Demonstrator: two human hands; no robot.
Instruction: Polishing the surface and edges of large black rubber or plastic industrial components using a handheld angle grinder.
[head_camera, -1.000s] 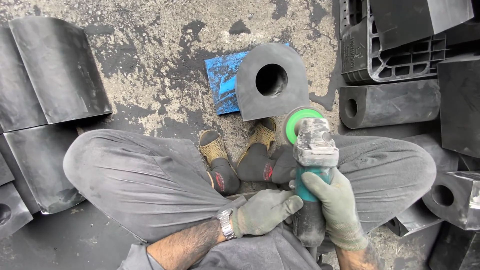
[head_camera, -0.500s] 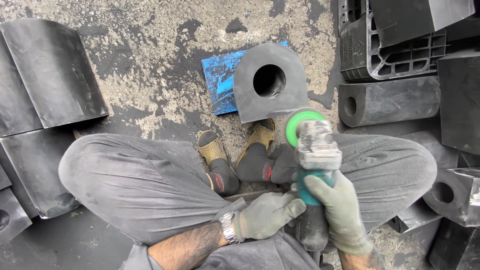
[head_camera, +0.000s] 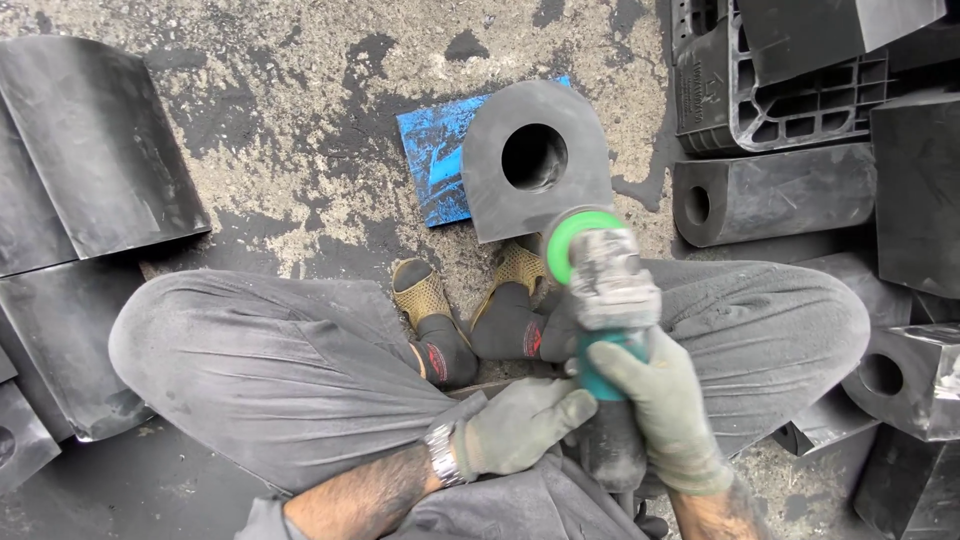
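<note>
Looking down from the head camera, I see my right hand in a grey-green glove, closed around the teal body of an angle grinder, fingers wrapped over the top of it. The grinder sits near the middle of the view, slightly toward 4 o'clock, pointing up toward 12 with its green disc guard at the front end. My left hand, gloved the same way, lies just beside the grinder at its 8 o'clock side with the fingers curled against the lower housing; I think it grips the tool, though the fingertips are hidden behind the body. A metal wristwatch shows at that wrist.

At 12 o'clock from the guard stands a black rubber block with a rounded top and a round hole through it, its lower edge touching or just beside the guard. Behind it at 10 o'clock lies a blue plate on the concrete floor. My crossed legs in grey trousers fill the lower half, sandalled feet between them. More black blocks lie at 9 o'clock, and others at 2 o'clock.
</note>
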